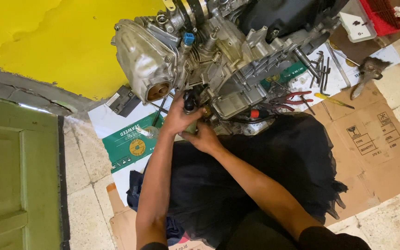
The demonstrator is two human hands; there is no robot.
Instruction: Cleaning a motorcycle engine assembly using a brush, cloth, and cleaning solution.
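A grey metal engine [200, 51] lies on flattened cardboard in front of me. My left hand [179, 115] reaches up to its underside, fingers curled around a small dark fitting [189, 103] there. My right hand [204, 136] sits just below and to the right, fingers closed on a small part at the same spot; what it grips is hidden by the fingers. Both forearms stretch over a black cloth [274, 162] on my lap.
Red-handled pliers [290, 98], hex keys [321, 74], a yellow-handled screwdriver [333, 100] and a brush [368, 74] lie on the cardboard [376, 148] to the right. A red tray [385, 16] stands top right. A yellow wall [47, 41] and green door [15, 185] are at left.
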